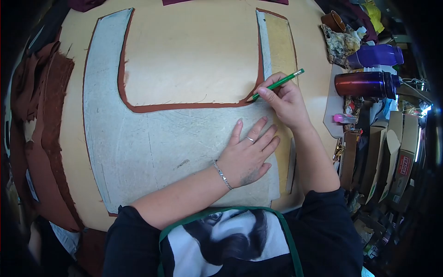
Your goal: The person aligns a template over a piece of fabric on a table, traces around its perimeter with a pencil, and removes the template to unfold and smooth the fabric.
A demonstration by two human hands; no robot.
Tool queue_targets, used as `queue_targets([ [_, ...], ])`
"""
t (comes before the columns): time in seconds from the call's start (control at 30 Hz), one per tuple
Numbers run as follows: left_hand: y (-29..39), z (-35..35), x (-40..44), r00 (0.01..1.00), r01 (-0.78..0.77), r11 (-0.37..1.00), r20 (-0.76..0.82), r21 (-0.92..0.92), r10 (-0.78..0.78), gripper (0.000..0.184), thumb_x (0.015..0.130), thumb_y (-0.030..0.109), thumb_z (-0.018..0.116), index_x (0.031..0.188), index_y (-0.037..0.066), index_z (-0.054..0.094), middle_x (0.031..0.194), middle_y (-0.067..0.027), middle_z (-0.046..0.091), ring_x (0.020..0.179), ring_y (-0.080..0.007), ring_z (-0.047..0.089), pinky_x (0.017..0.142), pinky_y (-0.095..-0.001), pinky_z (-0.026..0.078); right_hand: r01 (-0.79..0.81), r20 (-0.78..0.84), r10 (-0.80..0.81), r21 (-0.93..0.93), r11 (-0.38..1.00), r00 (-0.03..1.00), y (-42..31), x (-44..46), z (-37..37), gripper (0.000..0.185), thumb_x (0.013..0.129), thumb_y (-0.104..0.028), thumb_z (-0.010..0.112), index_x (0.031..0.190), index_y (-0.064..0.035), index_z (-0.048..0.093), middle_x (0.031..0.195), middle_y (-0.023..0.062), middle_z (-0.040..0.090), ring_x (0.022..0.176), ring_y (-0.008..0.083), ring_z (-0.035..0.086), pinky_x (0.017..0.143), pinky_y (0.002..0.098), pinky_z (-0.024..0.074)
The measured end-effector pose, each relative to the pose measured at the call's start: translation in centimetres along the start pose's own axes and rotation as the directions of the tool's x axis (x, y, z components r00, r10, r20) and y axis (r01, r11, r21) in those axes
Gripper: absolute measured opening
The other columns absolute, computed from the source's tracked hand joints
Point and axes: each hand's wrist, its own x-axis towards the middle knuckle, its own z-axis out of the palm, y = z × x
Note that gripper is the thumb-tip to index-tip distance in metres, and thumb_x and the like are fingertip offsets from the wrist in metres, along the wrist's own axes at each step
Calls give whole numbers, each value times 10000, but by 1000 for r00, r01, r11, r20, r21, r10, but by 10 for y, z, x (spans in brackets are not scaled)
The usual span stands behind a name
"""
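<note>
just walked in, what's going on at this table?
Someone's left hand lies spread on a large pale U-shaped sheet. The right hand holds a green pencil, tip down at the inner curve, where a strip of reddish-brown fabric shows past the sheet's edge. More fabric in a similar colour lies at the picture's left.

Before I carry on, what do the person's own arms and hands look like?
Dark, short sleeves leave both forearms bare. The left hand wears a slim silvery ring, with a silvery chain-link bracelet at its wrist and a dark, blurry marking on its thumb side. The right hand shows no jewellery.
</note>
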Motion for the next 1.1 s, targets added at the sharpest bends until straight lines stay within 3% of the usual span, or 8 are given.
queue_targets([
  [0.37, -1, 1, -1, 1000, -5, 1000, -1, 5, 5, 525, 740, 408, 545, 1209, 187, 465, 1321, -21, 345, 1284, -211, 208, 971, -548, 175, -38, 140, 51, -97, 995, 989, -4, 8, -12, 115, 816, -51, 587, 882, -32, 495, 829, 27, 563, 788, 84, 531, 715, 224, 427],
  [0.5, -2, 1, -1, 1000, -8, 1000, 7, -18, 9, 521, 742, 401, 549, 1207, 180, 469, 1320, -20, 343, 1287, -212, 201, 966, -551, 183, -23, 159, 93, -394, 919, 983, -8, 60, -54, 96, 824, -80, 580, 861, -42, 499, 805, 28, 572, 762, 101, 560, 682, 226, 444],
  [0.63, -1, -2, 0, 1000, -6, 999, 22, -32, 7, 517, 745, 393, 553, 1207, 178, 469, 1323, -19, 339, 1288, -215, 197, 962, -550, 196, 89, 91, -61, -336, 938, 994, -7, 135, -76, 106, 840, -111, 563, 883, -49, 489, 799, 30, 576, 730, 114, 587, 654, 220, 470],
  [0.73, -1, -4, 1, 999, 2, 999, 39, -50, 0, 517, 743, 379, 564, 1210, 178, 469, 1326, -17, 336, 1289, -210, 196, 958, -549, 207, 144, -29, -166, -371, 917, 986, 1, 189, -93, 127, 837, -129, 571, 887, -56, 480, 802, 46, 579, 735, 130, 597, 649, 233, 484],
  [0.83, 0, -8, 1, 999, 11, 996, 41, -89, -7, 503, 747, 361, 573, 1200, 166, 476, 1321, -24, 348, 1278, -216, 234, 956, -547, 215, 126, -175, -124, -2, 992, 977, 8, 206, -95, 144, 830, -147, 585, 877, -63, 478, 797, 59, 577, 726, 142, 602, 625, 232, 484],
  [0.9, -3, -15, 6, 998, 46, 987, 47, -154, -39, 479, 758, 347, 570, 1187, 150, 483, 1312, -37, 366, 1263, -229, 272, 957, -541, 222, 247, -404, -173, 141, 959, 899, 21, 209, -91, 162, 813, -148, 606, 870, -55, 486, 741, 56, 565, 626, 133, 569, 547, 233, 461],
  [0.97, -9, -23, 13, 993, 107, 961, 71, -255, -92, 448, 777, 333, 558, 1171, 132, 491, 1300, -55, 389, 1244, -248, 313, 960, -532, 232, 330, -528, -191, 183, 926, 828, 26, 206, -91, 163, 805, -139, 615, 861, -48, 491, 713, 50, 557, 576, 119, 541, 507, 229, 437],
  [1.1, -49, -40, 70, 984, 142, 986, -96, -85, -150, 397, 825, 290, 507, 1171, 99, 481, 1296, -79, 405, 1237, -278, 322, 970, -513, 250, 351, -571, -272, 31, 936, 775, 28, 204, -83, 166, 792, -135, 626, 838, -37, 499, 690, 45, 551, 531, 98, 502, 478, 224, 406],
])
